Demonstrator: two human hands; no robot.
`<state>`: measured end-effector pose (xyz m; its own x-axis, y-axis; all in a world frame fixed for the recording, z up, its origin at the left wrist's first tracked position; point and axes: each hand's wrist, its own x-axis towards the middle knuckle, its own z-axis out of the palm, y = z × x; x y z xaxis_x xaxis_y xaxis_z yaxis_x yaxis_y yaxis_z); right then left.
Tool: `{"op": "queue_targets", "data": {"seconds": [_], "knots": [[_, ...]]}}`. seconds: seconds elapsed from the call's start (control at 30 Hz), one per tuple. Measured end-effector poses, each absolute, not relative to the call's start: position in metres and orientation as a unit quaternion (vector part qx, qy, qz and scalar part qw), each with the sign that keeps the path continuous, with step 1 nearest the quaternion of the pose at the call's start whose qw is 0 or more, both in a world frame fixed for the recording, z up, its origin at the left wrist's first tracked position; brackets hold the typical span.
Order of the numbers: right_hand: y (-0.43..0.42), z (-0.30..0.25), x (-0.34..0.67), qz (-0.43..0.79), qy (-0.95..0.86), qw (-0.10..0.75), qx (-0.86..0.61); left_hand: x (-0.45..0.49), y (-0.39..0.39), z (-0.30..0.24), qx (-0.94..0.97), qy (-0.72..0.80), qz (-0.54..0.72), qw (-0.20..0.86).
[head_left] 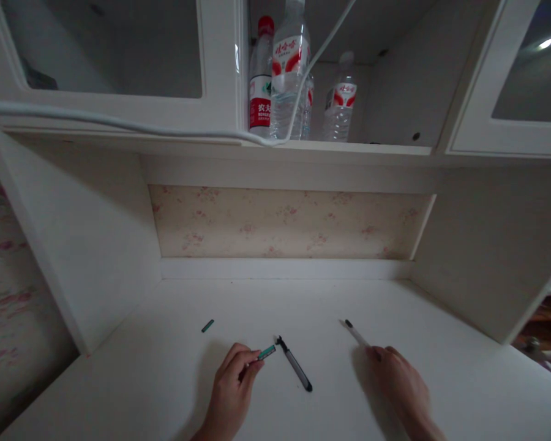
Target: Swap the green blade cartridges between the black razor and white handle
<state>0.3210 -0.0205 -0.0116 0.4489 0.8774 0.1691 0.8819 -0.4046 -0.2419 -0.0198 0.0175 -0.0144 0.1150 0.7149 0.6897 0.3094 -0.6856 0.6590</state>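
Note:
My left hand (232, 386) rests on the white desk (165, 367) with its fingers pinched on a small green pen part (266, 352). A dark pen barrel (295, 365) lies on the desk just right of that part. My right hand (399, 383) lies on the desk with its fingertips on the near end of a thin white refill (356, 334) with a dark tip. Whether it grips the refill is hidden. A small green cap piece (207, 326) lies apart at the left.
White side panels wall the desk left and right. Above, a shelf (340, 147) holds three water bottles (289, 73), and a white cable (119, 122) hangs across the glass cabinet doors. Floral wallpaper backs the niche.

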Motion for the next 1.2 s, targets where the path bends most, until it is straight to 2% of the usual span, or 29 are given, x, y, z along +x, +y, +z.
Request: {"op": "queue_targets", "data": {"seconds": [0.4, 0.53, 0.6, 0.67, 0.83, 1.2], "knots": [[-0.02, -0.016, 0.321, -0.066, -0.543, 0.141, -0.825, -0.02, 0.017, -0.016, 0.735, 0.352, 0.549, 0.187], [-0.024, -0.001, 0.29, -0.089, -0.616, 0.232, -0.747, -0.018, 0.017, -0.015, 0.735, 0.36, 0.543, 0.186], [-0.031, 0.012, 0.26, -0.056, -0.675, 0.297, -0.673, -0.017, 0.016, -0.013, 0.736, 0.361, 0.54, 0.188], [-0.039, 0.027, 0.225, -0.017, -0.733, 0.322, -0.599, -0.017, 0.015, -0.012, 0.737, 0.36, 0.538, 0.192], [-0.045, 0.043, 0.166, -0.013, -0.804, 0.314, -0.505, -0.017, 0.012, -0.012, 0.742, 0.351, 0.535, 0.199], [-0.034, 0.029, 0.158, -0.046, -0.817, 0.266, -0.509, -0.018, 0.009, -0.011, 0.762, 0.345, 0.489, 0.247]]}}
